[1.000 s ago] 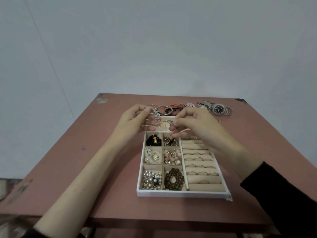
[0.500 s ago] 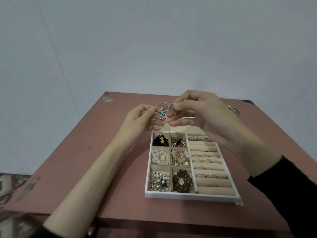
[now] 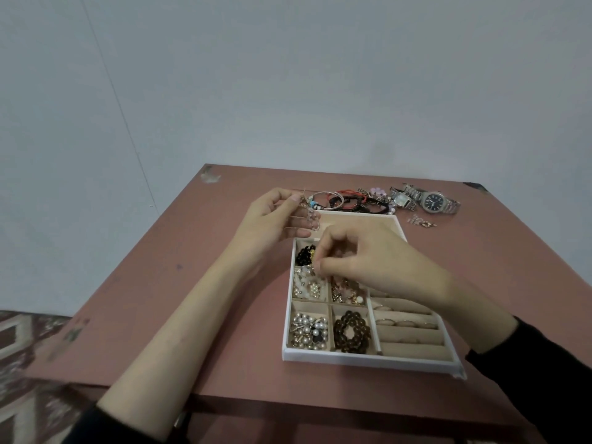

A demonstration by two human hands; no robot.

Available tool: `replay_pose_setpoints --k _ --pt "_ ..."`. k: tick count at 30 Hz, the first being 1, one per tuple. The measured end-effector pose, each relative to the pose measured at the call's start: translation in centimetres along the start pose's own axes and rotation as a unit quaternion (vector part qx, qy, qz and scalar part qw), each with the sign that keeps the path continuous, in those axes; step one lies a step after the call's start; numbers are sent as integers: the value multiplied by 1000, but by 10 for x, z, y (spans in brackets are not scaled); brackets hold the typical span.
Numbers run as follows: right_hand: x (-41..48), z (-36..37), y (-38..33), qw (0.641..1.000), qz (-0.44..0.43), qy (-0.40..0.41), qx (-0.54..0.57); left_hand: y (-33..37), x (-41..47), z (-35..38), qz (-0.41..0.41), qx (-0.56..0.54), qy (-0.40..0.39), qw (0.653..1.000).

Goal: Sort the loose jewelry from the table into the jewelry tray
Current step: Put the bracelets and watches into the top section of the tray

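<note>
The white jewelry tray (image 3: 368, 358) lies on the pink table (image 3: 192, 283), its compartments holding beads, pearls and rings. My left hand (image 3: 272, 219) hovers beyond the tray's far left corner and pinches a small dangling charm piece with clear and blue beads (image 3: 86, 216). My right hand (image 3: 368, 261) is lowered over the tray's upper compartments, fingertips pinched together on a small jewelry piece (image 3: 315, 265) at the divider near the black beads. Loose bracelets (image 3: 346, 200) and two watches (image 3: 429, 201) lie behind the tray.
A small loose earring piece (image 3: 421, 222) lies on the table right of the tray's far edge. The table's far edge meets a grey wall. Patterned floor (image 3: 19, 347) shows at the left.
My right hand has dropped from beside the left hand down into the tray with a small piece. The left hand stays raised, holding the charm piece.
</note>
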State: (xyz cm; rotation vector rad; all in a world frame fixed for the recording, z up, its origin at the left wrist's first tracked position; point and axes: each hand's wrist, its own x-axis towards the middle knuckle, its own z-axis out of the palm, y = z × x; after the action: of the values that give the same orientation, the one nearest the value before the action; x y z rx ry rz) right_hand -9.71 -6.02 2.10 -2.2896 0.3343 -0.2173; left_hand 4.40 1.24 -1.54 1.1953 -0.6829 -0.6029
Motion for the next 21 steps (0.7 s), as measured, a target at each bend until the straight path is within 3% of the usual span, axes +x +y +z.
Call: replay_pose_setpoints --k 7,12,21 --pt "2 -3 0 982 -73 -26 -174 1 0 -1 0 2 0 1000" --pt "5 -17 5 972 -55 -3 -227 0 0 -1 -2 4 0 1000" --pt "16 -20 6 965 -30 -46 -256 2 -2 1 -6 4 -3 1000"
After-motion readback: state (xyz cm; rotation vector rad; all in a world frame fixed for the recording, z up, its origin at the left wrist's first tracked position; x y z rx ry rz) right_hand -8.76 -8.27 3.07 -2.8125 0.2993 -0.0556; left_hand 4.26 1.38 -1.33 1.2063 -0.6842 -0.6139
